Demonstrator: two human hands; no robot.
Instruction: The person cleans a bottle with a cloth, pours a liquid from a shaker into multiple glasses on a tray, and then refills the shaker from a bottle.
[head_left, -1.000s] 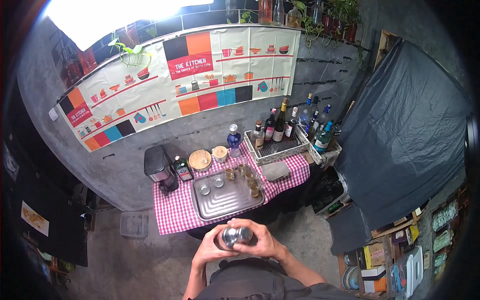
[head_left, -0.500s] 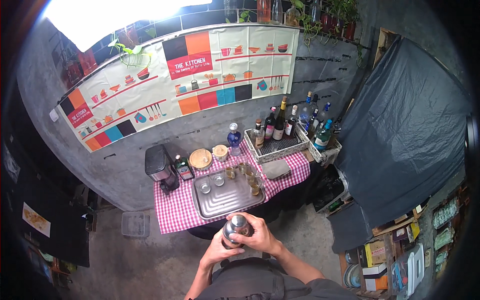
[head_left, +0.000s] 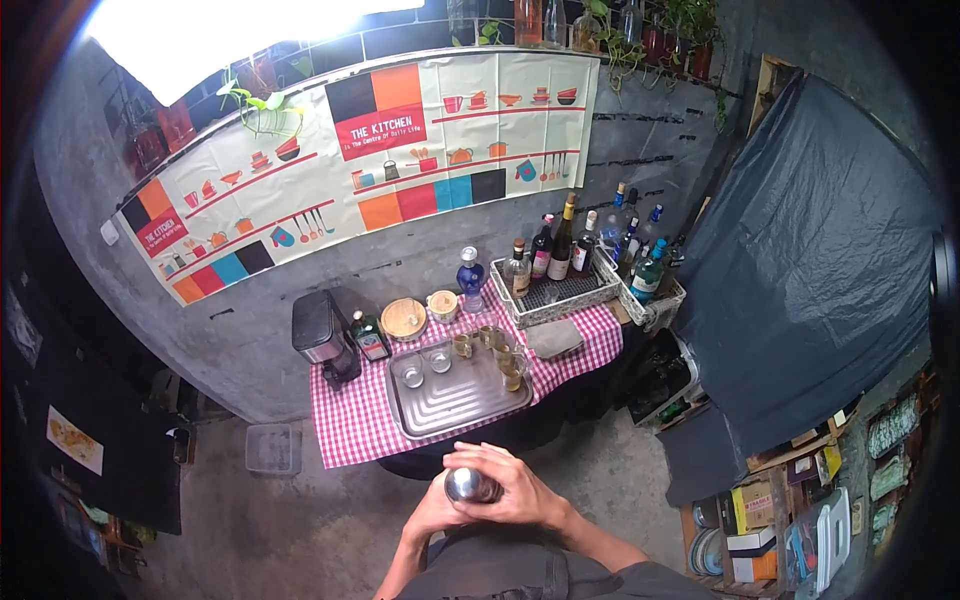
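A shiny metal cocktail shaker [head_left: 468, 486] is held close to my body, just off the near edge of the table. My left hand [head_left: 430, 512] is closed round its left side and lower part. The fingers of my right hand [head_left: 520, 492] wrap over its far and right sides. Its rounded top shows between the hands; the lower body is hidden. Beyond them a grey metal tray [head_left: 450, 408] lies on a pink checked cloth [head_left: 345, 425]. On it stand two clear glasses [head_left: 412, 376] and several small glass mugs [head_left: 511, 380] with brownish contents.
Behind the tray are a black coffee machine [head_left: 325, 335], a dark green bottle [head_left: 370, 337], two wooden-lidded containers [head_left: 403, 319] and a blue bottle [head_left: 470, 278]. A wicker tray [head_left: 560, 308] of bottles and a folded grey cloth [head_left: 555, 340] sit right. A plastic bin [head_left: 272, 449] rests on the floor.
The shaker has moved down toward my body and its top tips more toward me. My right-hand fingers now lie across its far side. Things on the table have stayed put.
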